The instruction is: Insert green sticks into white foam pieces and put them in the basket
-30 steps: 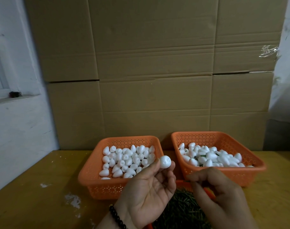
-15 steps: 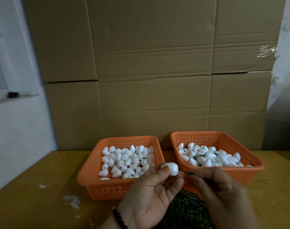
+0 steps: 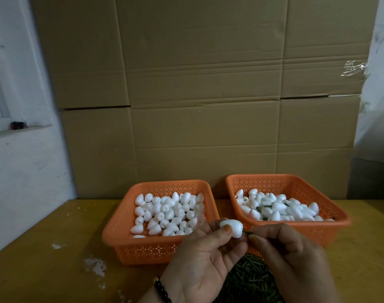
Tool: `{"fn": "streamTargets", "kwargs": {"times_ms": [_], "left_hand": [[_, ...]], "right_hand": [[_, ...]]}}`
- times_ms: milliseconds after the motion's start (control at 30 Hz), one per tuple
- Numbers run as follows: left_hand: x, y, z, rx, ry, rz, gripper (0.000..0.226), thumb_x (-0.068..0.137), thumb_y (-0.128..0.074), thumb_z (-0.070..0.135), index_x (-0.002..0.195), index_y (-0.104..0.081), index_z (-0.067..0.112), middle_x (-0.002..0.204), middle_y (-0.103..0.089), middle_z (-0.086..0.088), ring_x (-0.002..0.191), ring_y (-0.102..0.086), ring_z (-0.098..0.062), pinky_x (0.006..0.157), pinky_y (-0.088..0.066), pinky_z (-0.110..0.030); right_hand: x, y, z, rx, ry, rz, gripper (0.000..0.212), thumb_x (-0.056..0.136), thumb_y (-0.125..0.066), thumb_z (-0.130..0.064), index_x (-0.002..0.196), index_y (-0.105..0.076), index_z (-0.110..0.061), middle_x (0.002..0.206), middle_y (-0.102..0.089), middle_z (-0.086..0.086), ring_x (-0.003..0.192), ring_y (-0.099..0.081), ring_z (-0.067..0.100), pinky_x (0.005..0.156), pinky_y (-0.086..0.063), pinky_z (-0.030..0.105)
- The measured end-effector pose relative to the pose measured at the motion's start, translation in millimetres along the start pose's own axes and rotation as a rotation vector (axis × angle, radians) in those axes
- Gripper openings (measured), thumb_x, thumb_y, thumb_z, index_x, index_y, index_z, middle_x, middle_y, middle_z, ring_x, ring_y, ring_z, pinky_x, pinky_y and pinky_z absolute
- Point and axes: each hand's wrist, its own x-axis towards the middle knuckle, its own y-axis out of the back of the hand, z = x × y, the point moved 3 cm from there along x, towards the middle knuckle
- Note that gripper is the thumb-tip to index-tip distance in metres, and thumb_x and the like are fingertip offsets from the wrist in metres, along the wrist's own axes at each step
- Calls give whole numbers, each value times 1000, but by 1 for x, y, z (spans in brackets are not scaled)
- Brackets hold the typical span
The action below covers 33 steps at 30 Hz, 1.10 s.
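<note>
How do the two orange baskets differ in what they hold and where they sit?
The left basket holds plain white foam pieces with no sticks showing; the right basket holds foam pieces with green sticks poking out among them. The pieces in the left basket lie spread apart with the floor showing between them; those in the right basket are heaped together. The right basket sits slightly farther back. Both are orange, perforated, and rest on the wooden table.

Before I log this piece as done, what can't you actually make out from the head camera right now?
- How deep the green stick sits in the foam piece: its tip is inside the foam, its other end behind the right hand's fingers.
- The pile of green sticks: mostly covered by both hands, cut off by the bottom edge.
- The left hand's wrist: cut off at the bottom edge.
- Stick count in the right basket: foam hides most.
</note>
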Motion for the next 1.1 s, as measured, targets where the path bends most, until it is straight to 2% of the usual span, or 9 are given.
{"fn": "streamTargets", "kwargs": {"times_ms": [67,167,267,433,1100], "left_hand": [[-1,-1,-1,7,-3,4,40,66,-67,-5,106,-61,-5,88,-69,-22,70,-70,-26,55,-58,-31],[-1,-2,-2,13,-10,17,40,66,-67,-6,105,-61,-4,88,-69,-22,70,-70,-25,54,-57,-31],[-1,-3,-3,23,-19,17,41,66,-67,-6,106,-60,-5,87,-69,-22,71,-70,-25,54,-57,-30],[-2,-4,-4,35,-33,15,40,65,-67,-5,105,-60,-5,86,-69,-21,71,-70,-24,55,-57,-29],[-3,-4,-5,42,-35,9,38,67,-67,-5,104,-61,-4,88,-71,-20,73,-71,-24,56,-58,-29]], "right_hand": [[0,0,0,-14,19,1,12,70,-71,-25,75,-71,-36,79,-70,-23,68,-67,-5,59,-52,12],[0,-1,0,-12,17,5,12,69,-71,-25,78,-71,-33,80,-70,-23,68,-67,-5,59,-51,10],[1,0,-1,-3,15,6,22,69,-71,-25,88,-69,-35,81,-70,-23,69,-67,-5,60,-50,8],[1,-1,-1,-13,32,14,12,69,-72,-23,74,-71,-33,79,-70,-22,68,-67,-4,59,-51,10],[4,1,-4,-32,20,-18,18,69,-73,-20,77,-69,-36,81,-70,-23,71,-66,-6,61,-46,3]]}}
